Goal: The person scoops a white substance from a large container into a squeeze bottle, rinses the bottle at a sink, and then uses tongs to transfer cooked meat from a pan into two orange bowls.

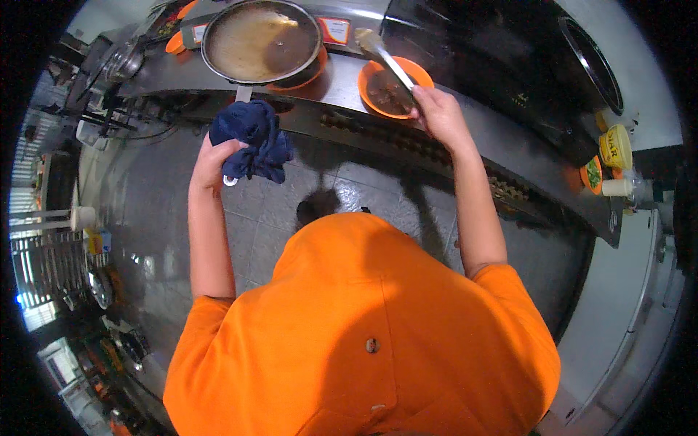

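Note:
My left hand [215,158] grips a dark blue cloth [251,136] wrapped around the handle of a frying pan [262,43]. Brownish liquid fills the pan, which is at the top of the view, over an orange bowl [311,79] that it partly hides. In my right hand [439,114] is a pair of metal tongs [395,68], with the heads pointing up and to the left, above a second orange bowl [364,90]. That bowl holds dark broth with pieces of food and rests on the steel counter.
The steel counter [480,128] runs across to the right, where a yellow tub [616,147], a small orange bowl of chopped greens [593,173] and a pale cup [616,188] stand. A metal strainer [125,64] and a small orange bowl [175,43] are at the upper left.

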{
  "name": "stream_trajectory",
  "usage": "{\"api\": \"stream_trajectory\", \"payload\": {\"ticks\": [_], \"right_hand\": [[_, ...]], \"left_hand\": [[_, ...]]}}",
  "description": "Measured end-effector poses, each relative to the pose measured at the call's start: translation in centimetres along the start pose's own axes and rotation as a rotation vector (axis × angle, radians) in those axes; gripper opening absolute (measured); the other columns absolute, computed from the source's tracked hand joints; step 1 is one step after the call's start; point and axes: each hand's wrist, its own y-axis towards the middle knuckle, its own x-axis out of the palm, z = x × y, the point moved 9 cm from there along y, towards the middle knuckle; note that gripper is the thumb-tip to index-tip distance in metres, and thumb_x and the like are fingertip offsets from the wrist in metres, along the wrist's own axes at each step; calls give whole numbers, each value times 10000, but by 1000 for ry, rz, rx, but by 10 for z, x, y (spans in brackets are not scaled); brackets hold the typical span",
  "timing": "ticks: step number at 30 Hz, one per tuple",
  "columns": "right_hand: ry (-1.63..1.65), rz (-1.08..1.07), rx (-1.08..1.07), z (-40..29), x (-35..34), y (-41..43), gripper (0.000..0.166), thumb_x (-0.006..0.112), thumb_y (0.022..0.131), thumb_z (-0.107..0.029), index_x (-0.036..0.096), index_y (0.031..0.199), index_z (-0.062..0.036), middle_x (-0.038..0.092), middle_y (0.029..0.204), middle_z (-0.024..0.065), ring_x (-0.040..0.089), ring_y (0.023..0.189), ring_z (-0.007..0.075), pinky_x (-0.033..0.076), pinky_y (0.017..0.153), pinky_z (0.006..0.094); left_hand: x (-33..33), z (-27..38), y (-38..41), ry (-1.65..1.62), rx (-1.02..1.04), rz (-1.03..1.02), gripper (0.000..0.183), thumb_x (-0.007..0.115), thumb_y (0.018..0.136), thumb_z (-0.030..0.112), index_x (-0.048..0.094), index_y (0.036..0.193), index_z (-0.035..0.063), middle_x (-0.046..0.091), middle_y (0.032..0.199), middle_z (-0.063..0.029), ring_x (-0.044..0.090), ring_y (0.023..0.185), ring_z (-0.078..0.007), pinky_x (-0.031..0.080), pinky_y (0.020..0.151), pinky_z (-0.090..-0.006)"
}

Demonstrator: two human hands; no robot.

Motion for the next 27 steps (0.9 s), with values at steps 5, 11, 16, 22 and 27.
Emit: {"api": "stream_trajectory", "payload": {"ticks": [5,11,16,22,27], "right_hand": [[-558,-19,-413,-84,71,36,398,465,862,-362,590,961,3,612,900,197,587,841,341,458,725,400],[-788,21,-549,-126,129,69,414,476,845,-384,563,897,18,606,852,199,590,810,353,473,719,442],[-922,-98,-537,-103,139,77,380,466,860,-364,553,946,-4,598,890,190,590,815,349,476,705,448],[-973,24,-586,-115,105,78,393,465,848,-386,584,908,-16,618,821,187,608,756,344,496,659,446],[-932,112,-722,-131,113,68,385,473,843,-390,565,892,-19,616,835,186,610,749,343,500,643,444]], "left_hand": [[-24,19,19,350,21,-113,381,577,592,94,556,958,-10,590,862,-41,548,778,-142,427,747,-262],[-27,29,24,602,55,-120,333,558,595,63,568,920,-8,596,790,-57,554,729,-140,435,716,-259],[-36,24,31,645,103,-96,328,559,593,63,564,911,-14,599,776,-91,564,727,-162,442,709,-270],[-31,35,26,799,85,-52,341,574,582,80,564,912,-6,594,769,-124,573,719,-197,446,713,-285],[-29,45,24,799,203,-50,348,579,576,83,559,911,-11,590,761,-132,572,708,-204,446,712,-295]]}}
